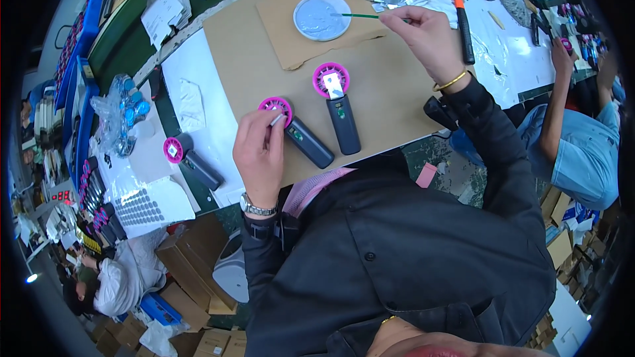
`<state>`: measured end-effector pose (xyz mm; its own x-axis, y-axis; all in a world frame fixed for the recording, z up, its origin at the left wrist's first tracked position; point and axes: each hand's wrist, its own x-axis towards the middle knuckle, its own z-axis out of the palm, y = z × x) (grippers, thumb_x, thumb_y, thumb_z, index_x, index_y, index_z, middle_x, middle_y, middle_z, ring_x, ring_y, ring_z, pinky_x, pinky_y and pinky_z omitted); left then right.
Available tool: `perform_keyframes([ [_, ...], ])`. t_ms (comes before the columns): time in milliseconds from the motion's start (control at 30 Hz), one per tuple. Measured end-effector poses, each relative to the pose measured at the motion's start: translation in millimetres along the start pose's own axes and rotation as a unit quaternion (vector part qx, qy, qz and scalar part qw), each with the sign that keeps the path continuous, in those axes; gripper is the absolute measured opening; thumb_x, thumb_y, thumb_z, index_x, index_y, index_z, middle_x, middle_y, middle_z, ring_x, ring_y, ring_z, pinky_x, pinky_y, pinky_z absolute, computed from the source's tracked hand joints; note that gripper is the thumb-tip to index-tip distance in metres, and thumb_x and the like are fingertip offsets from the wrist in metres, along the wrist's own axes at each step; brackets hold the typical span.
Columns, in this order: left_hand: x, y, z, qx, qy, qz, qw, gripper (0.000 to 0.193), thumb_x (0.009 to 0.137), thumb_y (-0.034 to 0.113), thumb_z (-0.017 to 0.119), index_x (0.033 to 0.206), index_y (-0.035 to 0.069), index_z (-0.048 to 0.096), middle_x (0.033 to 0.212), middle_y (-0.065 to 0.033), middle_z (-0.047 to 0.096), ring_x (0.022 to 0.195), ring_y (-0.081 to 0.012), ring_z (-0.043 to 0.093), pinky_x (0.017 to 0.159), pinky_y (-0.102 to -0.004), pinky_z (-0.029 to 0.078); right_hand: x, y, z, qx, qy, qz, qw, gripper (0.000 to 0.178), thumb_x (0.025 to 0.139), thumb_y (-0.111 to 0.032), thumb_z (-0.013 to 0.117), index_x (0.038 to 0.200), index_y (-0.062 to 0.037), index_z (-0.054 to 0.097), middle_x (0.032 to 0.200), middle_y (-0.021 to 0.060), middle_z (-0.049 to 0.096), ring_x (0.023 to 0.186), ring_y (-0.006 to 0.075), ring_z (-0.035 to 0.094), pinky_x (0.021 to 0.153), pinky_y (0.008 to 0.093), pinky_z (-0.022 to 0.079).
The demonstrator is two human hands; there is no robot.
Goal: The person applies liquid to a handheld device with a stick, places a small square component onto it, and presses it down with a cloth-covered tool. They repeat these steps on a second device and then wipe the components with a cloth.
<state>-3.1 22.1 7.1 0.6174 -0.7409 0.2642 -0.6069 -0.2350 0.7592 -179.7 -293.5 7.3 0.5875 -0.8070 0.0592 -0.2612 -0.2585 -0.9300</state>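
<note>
Pinching thin green stick point(360, 16) in right hand point(426, 36), small pale piece point(276, 119) in left hand point(259, 149) at pink-headed black fan point(305, 137) on brown cardboard point(241, 56), probably loading grey paste point(319, 22) from round white dish point(296, 25), next needing light dabbing.

Right of the upright black-and-pink fan point(343, 127), a broad stretch of the cardboard sheet point(397, 102) lies bare, giving passage below the right hand point(426, 38). The green stick point(364, 16) bars the way between that hand and the white dish point(322, 39); the orange-tipped cutter point(464, 34) stands just beyond the wrist. Between the upright fan and the slanted fan point(309, 141) runs only a narrow gap, tightest at their handle ends. The left hand point(260, 151) blocks the slanted fan's left side; bare board opens above it.
</note>
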Motion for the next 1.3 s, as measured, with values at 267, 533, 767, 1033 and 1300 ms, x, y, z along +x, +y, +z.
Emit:
perform_keyframes([
  [267, 2.9, 8.7, 2.0, -0.012, -0.063, -0.03, 0.998, 0.025, 0.094, -0.004, 0.079, 0.118, -0.001, 0.075, 0.111, -0.0158, 0.073, 0.092, -0.0342, 0.072, 0.08, -0.0394, 0.059, 24.1, 14.3, 5.3, -0.09, 0.017, 0.02, 0.996, 0.027, 0.098, -0.023, 0.085, 0.109, 0.0021, 0.085, 0.091, 0.0004, 0.078, 0.082, 0.0049, 0.063, 0.073, 0.0223, 0.05],
  [533, 9.2, -1.9, 18.4, 0.026, -0.037, 0.086, 0.995, 0.028, 0.091, -0.002, 0.081, 0.118, 0.002, 0.076, 0.111, -0.0143, 0.073, 0.099, -0.0336, 0.073, 0.082, -0.0398, 0.057, 33.5, 24.2, 14.9, -0.04, -0.007, 0.057, 0.998, 0.026, 0.097, -0.022, 0.085, 0.107, 0.0017, 0.086, 0.091, 0.0006, 0.079, 0.08, 0.0061, 0.064, 0.073, 0.025, 0.051],
  [767, 14.6, 1.2, 26.3, 0.021, -0.036, 0.089, 0.995, 0.026, 0.091, -0.002, 0.081, 0.116, 0.002, 0.078, 0.111, -0.0129, 0.074, 0.099, -0.0323, 0.073, 0.083, -0.0402, 0.057, 37.2, 15.0, 22.7, 0.047, -0.027, 0.144, 0.988, 0.021, 0.099, -0.021, 0.083, 0.109, -0.0028, 0.088, 0.084, -0.003, 0.073, 0.069, 0.0035, 0.052, 0.061, 0.0225, 0.04],
  [1033, 15.2, 8.9, 29.1, 0.012, -0.039, 0.079, 0.996, 0.023, 0.091, -0.003, 0.08, 0.114, 0.002, 0.081, 0.111, -0.0123, 0.074, 0.098, -0.0317, 0.073, 0.081, -0.0398, 0.058, 34.7, 7.4, 15.8, 0.17, -0.052, 0.178, 0.968, 0.021, 0.101, -0.021, 0.081, 0.111, -0.0026, 0.085, 0.075, -0.0079, 0.058, 0.064, 0.003, 0.042, 0.057, 0.0237, 0.033],
  [1300, 16.8, -2.9, 37.8, 0.05, 0.016, 0.197, 0.979, 0.028, 0.09, -0.005, 0.079, 0.118, 0.002, 0.081, 0.111, -0.0127, 0.074, 0.097, -0.0309, 0.072, 0.08, -0.0401, 0.058, 16.1, -9.5, 3.3, 0.138, -0.024, 0.138, 0.98, 0.022, 0.104, -0.02, 0.078, 0.113, -0.0006, 0.083, 0.076, -0.0092, 0.054, 0.064, 0.0024, 0.041, 0.057, 0.0232, 0.03],
])
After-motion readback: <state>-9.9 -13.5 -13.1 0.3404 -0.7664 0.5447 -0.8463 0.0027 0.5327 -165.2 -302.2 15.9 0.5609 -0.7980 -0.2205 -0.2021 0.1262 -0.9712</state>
